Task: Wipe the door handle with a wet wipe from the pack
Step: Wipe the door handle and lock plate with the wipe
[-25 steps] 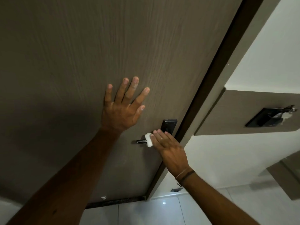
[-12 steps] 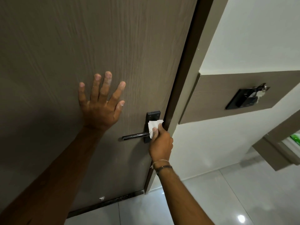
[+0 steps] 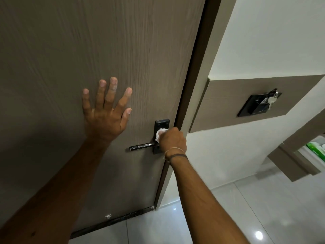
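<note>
- You are facing a brown wood-grain door (image 3: 73, 50), looking down along both bare forearms.
- Your left hand (image 3: 105, 113) is lying flat against the door panel, fingers spread wide apart, up and to the left of the handle and gripping nothing.
- Your right hand (image 3: 173, 139) is curling closed around a bunched white wet wipe (image 3: 159, 133), pressing it against the black backplate (image 3: 161, 125) just above where the lever joins it.
- The door handle (image 3: 141, 147) is a dark lever sticking out to the left from the plate; its long bar is showing bare, with the wipe touching only the plate end.
- Thin bands (image 3: 175, 154) are sitting around your right wrist.
- To the right of the door frame, a black wall panel (image 3: 255, 106) is mounted on a brown strip of the white wall, with keys (image 3: 272, 96) hanging at its upper corner.
- At the far right edge, something green (image 3: 316, 150) is showing on a low shelf; you cannot tell what it is.
- Glossy pale floor tiles (image 3: 246, 208) are reflecting ceiling lights below.
</note>
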Motion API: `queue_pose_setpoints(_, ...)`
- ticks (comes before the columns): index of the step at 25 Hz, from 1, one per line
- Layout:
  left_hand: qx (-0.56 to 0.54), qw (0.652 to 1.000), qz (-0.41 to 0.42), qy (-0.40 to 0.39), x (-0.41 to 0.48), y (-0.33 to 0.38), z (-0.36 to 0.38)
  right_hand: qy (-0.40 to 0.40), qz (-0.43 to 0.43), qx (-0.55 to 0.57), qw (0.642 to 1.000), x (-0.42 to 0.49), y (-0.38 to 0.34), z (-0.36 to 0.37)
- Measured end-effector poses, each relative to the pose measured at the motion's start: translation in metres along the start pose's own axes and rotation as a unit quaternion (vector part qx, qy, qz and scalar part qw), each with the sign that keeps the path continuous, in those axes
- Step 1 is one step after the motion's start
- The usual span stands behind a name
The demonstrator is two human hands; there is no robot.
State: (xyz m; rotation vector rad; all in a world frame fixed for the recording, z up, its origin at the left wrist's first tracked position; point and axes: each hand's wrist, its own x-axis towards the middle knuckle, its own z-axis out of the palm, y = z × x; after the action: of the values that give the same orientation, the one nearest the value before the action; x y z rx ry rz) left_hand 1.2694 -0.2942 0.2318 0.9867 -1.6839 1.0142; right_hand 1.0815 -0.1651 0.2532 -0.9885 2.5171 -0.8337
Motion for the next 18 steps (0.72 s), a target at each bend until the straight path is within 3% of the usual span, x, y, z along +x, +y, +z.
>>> queue_pose_setpoints(3,-0.001,1.0,0.002,0.007,0.002,-0.001,0.002,-0.033,0.142,0.21,0.967,0.014,0.02,0.001)
queue_pose_setpoints(5,0.0,1.0,0.002,0.011,0.002,0.0,0.004,-0.012,0.138,0.284,0.949,0.008,0.029,0.016)
queue_pose_setpoints(8,-0.005,1.0,0.005,0.011,0.001,0.0,0.003,0.072,-0.029,0.263,0.962,-0.026,0.042,0.037)
queue_pose_setpoints(10,-0.006,1.0,0.01,0.014,0.002,0.0,0.002,0.068,-0.193,0.162,0.965,-0.029,0.061,0.04)
queue_pose_setpoints(11,-0.007,1.0,0.012,0.014,0.003,0.0,0.002,0.079,-0.298,0.024,0.951,-0.025,0.068,0.037)
queue_pose_setpoints(13,-0.014,1.0,0.015,0.015,0.006,0.002,0.001,0.118,-0.472,-0.177,0.856,-0.004,0.083,0.03)
queue_pose_setpoints(15,-0.014,1.0,0.014,0.018,0.005,0.002,0.001,0.106,-0.523,-0.238,0.812,0.001,0.079,0.026)
queue_pose_setpoints(18,-0.01,1.0,0.005,0.016,0.004,0.001,0.001,0.031,-0.573,-0.209,0.792,-0.022,0.044,0.048)
